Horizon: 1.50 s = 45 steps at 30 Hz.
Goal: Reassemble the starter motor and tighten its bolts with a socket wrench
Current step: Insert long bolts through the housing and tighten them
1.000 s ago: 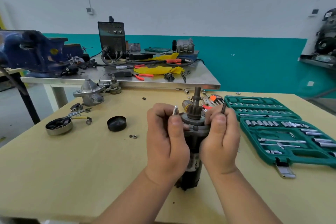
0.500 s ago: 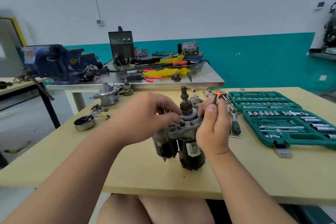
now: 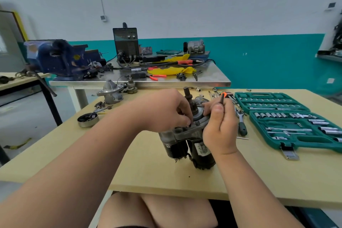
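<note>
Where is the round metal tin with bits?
In the head view, the round metal tin sits at the left edge of the wooden table, in front of the silver housing.

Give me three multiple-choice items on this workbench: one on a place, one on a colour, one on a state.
1. Where is the socket set case, relative to the starter motor?
A. person's left
B. person's right
C. behind, on the steel table

2. The case is:
A. red
B. yellow
C. green

3. The right hand:
A. grips a thin dark tool
B. lies open
C. grips pliers

1 B: it lies right of the motor.
2 C: its shell is green.
3 A: the tool sticks up out of its grip.
</note>
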### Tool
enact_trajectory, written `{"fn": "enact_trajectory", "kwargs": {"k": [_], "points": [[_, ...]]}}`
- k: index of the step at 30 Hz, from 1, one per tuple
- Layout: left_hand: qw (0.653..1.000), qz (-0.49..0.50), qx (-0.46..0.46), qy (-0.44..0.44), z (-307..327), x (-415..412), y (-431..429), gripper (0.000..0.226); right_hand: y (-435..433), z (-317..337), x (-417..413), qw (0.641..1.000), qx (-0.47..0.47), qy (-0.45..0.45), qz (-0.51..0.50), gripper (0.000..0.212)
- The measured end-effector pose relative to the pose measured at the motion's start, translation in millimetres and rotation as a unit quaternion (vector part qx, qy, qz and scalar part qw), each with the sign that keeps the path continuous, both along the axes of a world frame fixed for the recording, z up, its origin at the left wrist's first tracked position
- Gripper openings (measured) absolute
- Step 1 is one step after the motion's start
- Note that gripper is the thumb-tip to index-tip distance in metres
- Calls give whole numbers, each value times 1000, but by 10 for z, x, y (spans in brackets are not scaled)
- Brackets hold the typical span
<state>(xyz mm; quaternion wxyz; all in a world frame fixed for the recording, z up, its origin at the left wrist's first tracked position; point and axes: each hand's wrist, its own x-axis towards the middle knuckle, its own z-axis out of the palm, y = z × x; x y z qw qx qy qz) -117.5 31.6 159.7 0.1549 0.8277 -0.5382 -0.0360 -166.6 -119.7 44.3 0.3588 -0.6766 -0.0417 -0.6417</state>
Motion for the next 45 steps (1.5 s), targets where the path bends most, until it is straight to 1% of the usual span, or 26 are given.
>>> {"fn": "enact_trajectory", "kwargs": {"k": [3, 5, 7, 11, 13, 14, 16, 18, 20, 22, 26, 29, 31, 34, 37, 39, 43, 45], "points": [[999, 7, -39, 4, -66, -30, -95, 8, -61, -3, -30, 1000, 15, -19, 4, 21], [996, 26, -85, 21, -121, -51, -143, 17, -97, -9, -45, 999, 22, -32, -2, 24], [991, 35, -127, 30, -182, -74, -165, 18, -136, -25, -57, 998, 39, -43, 1, 26], [970, 25, -234, 60, -319, -170, -184, 17, -194, -31, -97, 995, 70, -62, -16, 28], [964, 21, -263, 25, -381, -238, -225, 6, -209, -25, -127, 994, 76, -73, -22, 27], [963, 16, -270, -4, -404, -269, -251, 5, -217, -25, -144, 993, 81, -78, -22, 25], [963, -5, -267, -28, -434, -309, -300, 9, -245, -35, -187, 991, 100, -84, -20, 23], [967, -22, -252, 0, -424, -313, -335, 9, -278, -51, -233, 988, 123, -91, -22, 20], [973, -13, -230, 20, -404, -295, -375, 8, -303, -55, -268, 986, 137, -96, -20, 20], [977, 2, -209, 32, -372, -283, -424, 2, -313, -49, -279, 985, 141, -100, -19, 20], [977, 32, -209, 39, -364, -292, -505, 14, -337, -57, -292, 984, 144, -100, -20, 20], [976, 8, -213, 40, -386, -304, -526, 21, -373, -70, -306, 983, 149, -106, -13, 20], [974, -7, -222, 48, -404, -322, -528, 19, -378, -64, -312, 983, 148, -108, -15, 20], [965, -4, -249, 77, -429, -347, -539, 11, -365, -50, -309, 986, 133, -95, -23, 19], [968, 12, -239, 74, -448, -326, -559, 16, -357, -48, -292, 989, 116, -92, -21, 20], [969, 13, -233, 79, -444, -307, -547, 15, -355, -50, -282, 989, 109, -93, -23, 20], [976, -29, -207, 59, -428, -267, -505, 11, -349, -32, -281, 989, 114, -86, -20, 20], [978, -59, -200, 31, -446, -242, -458, 5, -350, -38, -289, 989, 121, -83, -16, 20]]}}
